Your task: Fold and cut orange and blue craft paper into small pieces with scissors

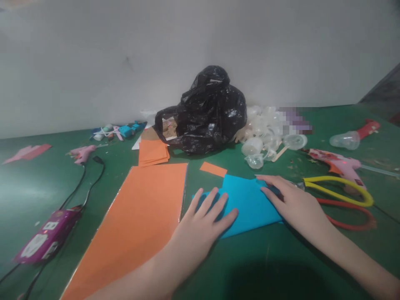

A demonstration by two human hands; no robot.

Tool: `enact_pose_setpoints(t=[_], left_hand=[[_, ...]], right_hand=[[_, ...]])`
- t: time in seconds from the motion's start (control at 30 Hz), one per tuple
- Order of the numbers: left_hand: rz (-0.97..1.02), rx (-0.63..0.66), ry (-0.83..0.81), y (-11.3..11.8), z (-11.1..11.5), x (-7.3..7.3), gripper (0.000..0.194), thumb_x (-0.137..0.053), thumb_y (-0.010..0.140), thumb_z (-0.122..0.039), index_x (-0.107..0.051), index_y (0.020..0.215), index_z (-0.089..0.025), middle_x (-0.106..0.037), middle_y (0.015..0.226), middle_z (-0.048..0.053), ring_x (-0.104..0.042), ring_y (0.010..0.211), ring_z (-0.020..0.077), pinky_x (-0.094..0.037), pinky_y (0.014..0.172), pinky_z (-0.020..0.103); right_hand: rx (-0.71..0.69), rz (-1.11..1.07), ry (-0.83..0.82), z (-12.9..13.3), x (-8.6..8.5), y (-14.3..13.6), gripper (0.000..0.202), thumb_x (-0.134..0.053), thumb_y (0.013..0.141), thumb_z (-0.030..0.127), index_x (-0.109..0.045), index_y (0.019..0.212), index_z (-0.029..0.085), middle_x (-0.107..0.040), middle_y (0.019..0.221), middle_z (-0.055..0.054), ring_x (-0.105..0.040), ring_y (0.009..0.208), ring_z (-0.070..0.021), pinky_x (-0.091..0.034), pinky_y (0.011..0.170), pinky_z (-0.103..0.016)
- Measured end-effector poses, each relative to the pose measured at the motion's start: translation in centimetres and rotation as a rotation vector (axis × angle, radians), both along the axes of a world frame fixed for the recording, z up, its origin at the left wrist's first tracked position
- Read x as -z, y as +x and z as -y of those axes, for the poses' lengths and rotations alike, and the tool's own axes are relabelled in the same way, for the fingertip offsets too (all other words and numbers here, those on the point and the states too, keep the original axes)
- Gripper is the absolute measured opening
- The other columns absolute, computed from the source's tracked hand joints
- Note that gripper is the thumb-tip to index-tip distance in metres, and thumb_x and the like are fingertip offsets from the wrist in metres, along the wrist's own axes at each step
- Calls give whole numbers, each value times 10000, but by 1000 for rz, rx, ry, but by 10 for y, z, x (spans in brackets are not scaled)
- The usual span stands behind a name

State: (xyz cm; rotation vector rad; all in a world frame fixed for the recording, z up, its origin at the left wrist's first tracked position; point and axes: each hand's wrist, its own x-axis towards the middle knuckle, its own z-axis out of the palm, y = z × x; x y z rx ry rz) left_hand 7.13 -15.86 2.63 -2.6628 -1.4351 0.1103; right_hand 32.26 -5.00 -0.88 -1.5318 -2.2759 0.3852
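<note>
A piece of blue paper (pixel 246 200) lies on the green table, its layers seeming folded over one another. My left hand (pixel 206 223) rests on its left part with the fingers spread. At the paper's upper right corner, my right hand (pixel 290 204) touches the edge, thumb and forefinger a little apart. Beside my left hand lies a large orange sheet (pixel 143 200) in a clear sleeve, partly under my left forearm. A small orange strip (pixel 213 169) is just above the blue paper.
Behind stand a black plastic bag (pixel 212 112), orange squares (pixel 153 153) and clear plastic cups (pixel 259 133). At right are yellow-and-red-handled scissors (pixel 340 179) and a pink glue gun (pixel 343 164). Leftward lie a purple power strip (pixel 48 237) and another glue gun (pixel 81 154).
</note>
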Motion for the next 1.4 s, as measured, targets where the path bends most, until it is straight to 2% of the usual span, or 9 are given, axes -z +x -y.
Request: enact_pose_setpoints(t=[0.17,0.5,0.67,0.77,0.83,0.93,1.03,1.2,1.4], left_hand=[[64,32,-106,-2,-3,-1,535,-477,959,-106,-440,1468,-267,-468,1544,104,-410,1440,320,-424,1128,526],[139,6,-178,-3,-4,-3,588,-481,927,-19,-453,1461,-263,-440,1566,104,-323,1489,323,-422,1141,546],[175,-12,-166,-5,-3,-1,453,-462,1014,-185,-471,1457,-281,-434,1575,66,-313,1496,311,-420,1146,537],[203,-16,-150,-6,-4,1,445,-416,1039,-407,-483,1461,-285,-438,1575,44,-341,1486,281,-404,1162,509],[209,-13,-148,-7,-5,2,480,-399,1032,-477,-488,1463,-284,-436,1576,31,-355,1480,269,-390,1173,488],[216,-18,-137,-8,-5,5,491,-393,1029,-504,-487,1462,-295,-432,1579,12,-353,1482,249,-372,1184,461],[216,-24,-134,-8,-5,6,510,-380,1028,-522,-456,1483,-304,-379,1608,11,-327,1495,241,-356,1194,450],[193,-32,-184,-8,-6,4,554,-345,1025,-550,-420,1512,-295,-317,1631,38,-281,1513,256,-339,1201,462],[170,-11,-189,-10,-8,1,587,-356,1014,-572,-401,1525,-287,-306,1629,59,-282,1510,275,-345,1196,483]], right_hand=[[18,13,10,2,-2,-2,347,-423,985,416,-658,1222,321,-709,1258,-6,-722,992,-266,-567,594,-321],[20,68,4,2,-2,-2,329,-399,987,422,-695,1081,314,-710,1140,-15,-708,861,-237,-521,574,-309],[11,170,102,7,2,0,399,-319,1026,369,-700,1122,298,-690,1151,-40,-705,847,-240,-512,520,-326],[-105,251,299,11,0,0,489,-235,1051,298,-713,1119,219,-687,1096,-119,-680,944,-278,-555,653,-389],[-260,255,413,18,-6,-3,449,-289,1055,296,-728,1077,201,-697,1026,-127,-653,963,-288,-538,770,-429],[-542,149,529,37,-17,-13,296,-456,1025,310,-730,1062,205,-693,855,-73,-609,776,-236,-461,705,-393],[-692,15,446,60,-20,-25,362,-363,1053,298,-710,1098,203,-645,748,-9,-539,665,-186,-376,636,-361],[-639,-28,381,80,-11,-32,467,-269,1080,371,-700,1131,198,-666,782,-2,-544,715,-192,-364,687,-372],[-577,54,558,85,-14,-23,466,-243,1059,160,-703,1026,226,-722,827,0,-573,757,-201,-371,741,-394]])
